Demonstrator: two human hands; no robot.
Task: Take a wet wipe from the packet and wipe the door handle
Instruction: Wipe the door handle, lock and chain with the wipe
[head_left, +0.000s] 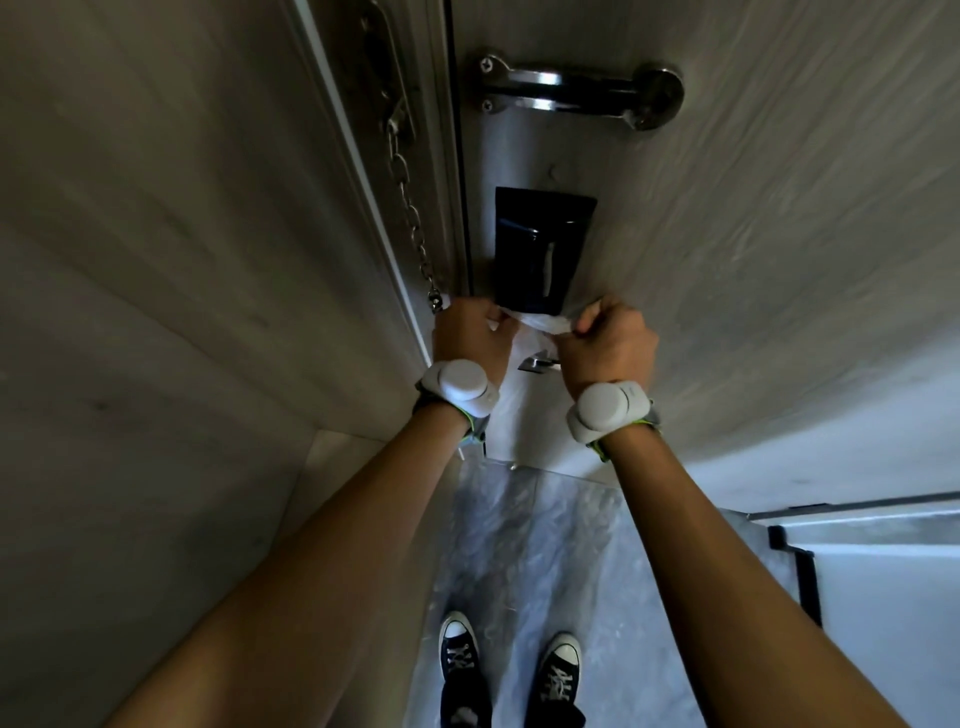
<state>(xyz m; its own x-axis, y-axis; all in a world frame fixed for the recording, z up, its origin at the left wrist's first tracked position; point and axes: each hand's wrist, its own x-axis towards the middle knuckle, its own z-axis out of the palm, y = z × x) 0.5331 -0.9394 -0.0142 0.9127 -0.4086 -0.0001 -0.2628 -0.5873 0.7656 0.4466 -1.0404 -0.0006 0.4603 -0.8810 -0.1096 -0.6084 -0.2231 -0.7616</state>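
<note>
A white wet wipe is stretched between my two hands in front of the door. My left hand pinches its left end and my right hand grips its right end in a fist. Just below the wipe a small part of a metal lever handle shows between my wrists; most of it is hidden by my hands. Higher on the door is a shiny metal bar handle. I cannot see the packet.
A black lock panel sits on the steel door plate above my hands. A security chain hangs on the door frame at the left. Below are a grey marbled floor and my two black sneakers.
</note>
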